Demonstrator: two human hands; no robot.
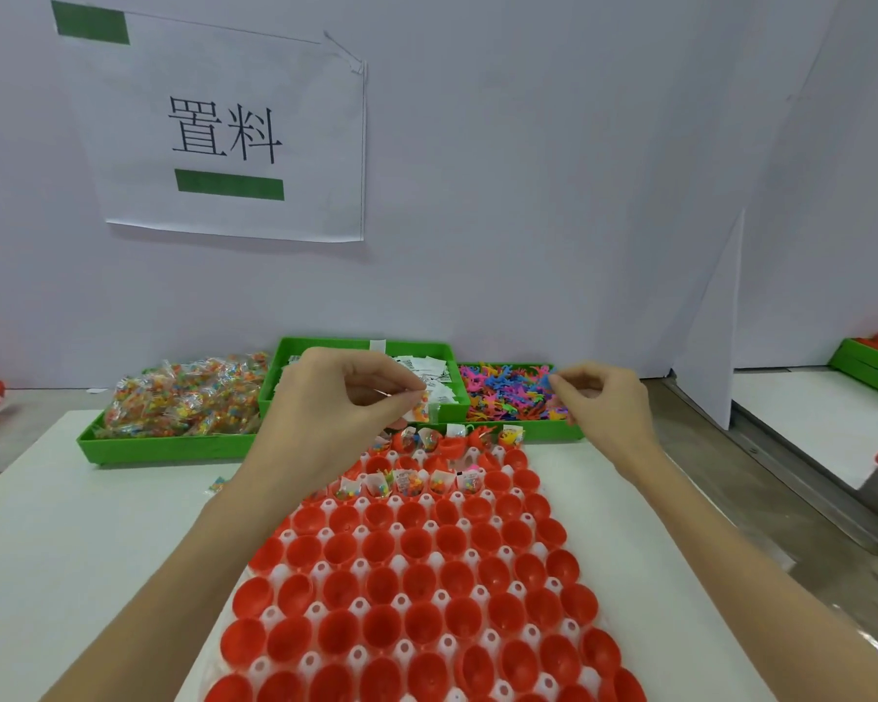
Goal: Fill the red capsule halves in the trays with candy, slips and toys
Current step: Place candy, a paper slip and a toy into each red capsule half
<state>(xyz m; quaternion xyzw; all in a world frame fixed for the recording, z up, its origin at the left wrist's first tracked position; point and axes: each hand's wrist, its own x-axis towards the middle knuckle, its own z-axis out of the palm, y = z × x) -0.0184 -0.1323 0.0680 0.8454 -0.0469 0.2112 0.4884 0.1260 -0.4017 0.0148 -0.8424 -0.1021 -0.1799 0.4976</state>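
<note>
Reaching over the red capsule halves (416, 564), left hand (346, 397) pinches a candy packet (422, 408); right hand's (604, 397) grip curls on nothing visible.

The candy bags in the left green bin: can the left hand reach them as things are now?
Probably yes. The left hand hovers over the middle bin, right beside the candy bags, which lie uncovered. But its fingers already pinch something small.

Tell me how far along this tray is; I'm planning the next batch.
Done: only the two far rows of red plastic capsule halves hold fillings. In hand: the left hand pinches a candy packet and slip; the right hand reaches the toys. Left: every nearer empty half.
</note>
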